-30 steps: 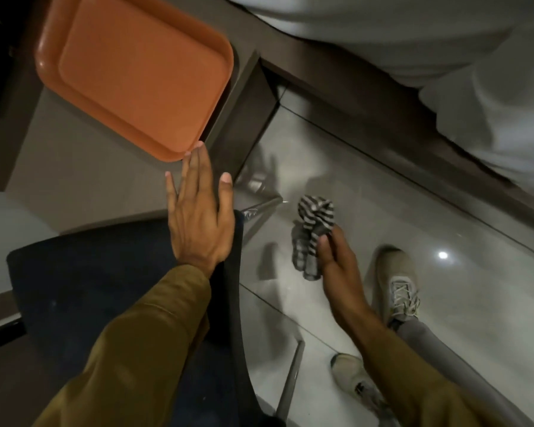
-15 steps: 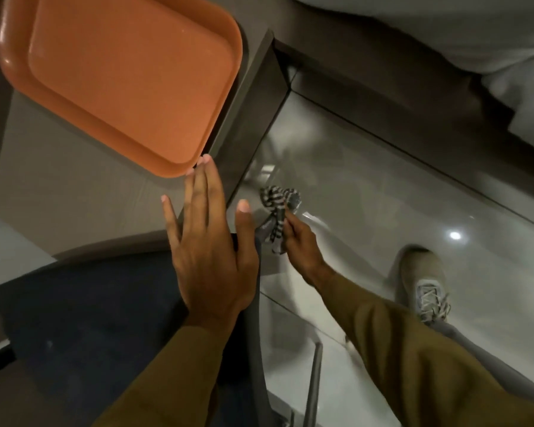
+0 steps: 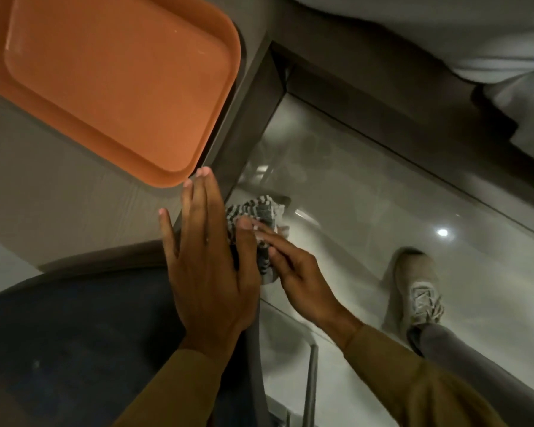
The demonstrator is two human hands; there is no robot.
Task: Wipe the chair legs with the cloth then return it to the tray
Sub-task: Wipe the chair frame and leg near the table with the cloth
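Note:
My left hand lies flat and spread on the front corner of the dark blue chair seat, fingertips close to the rim of the orange tray. The tray sits bare on the grey table top at the upper left. My right hand holds the black-and-white striped cloth bunched against the seat corner, right beside my left thumb. One metal chair leg shows below the seat at the bottom; the other legs are hidden.
The grey table has a dark side panel dropping to the glossy tiled floor. My right shoe stands on the floor to the right. White bedding lies at the top right.
My right hand has risen from near the floor with the cloth and now holds it against the seat corner next to my left hand. The left hand has stayed flat on the seat.

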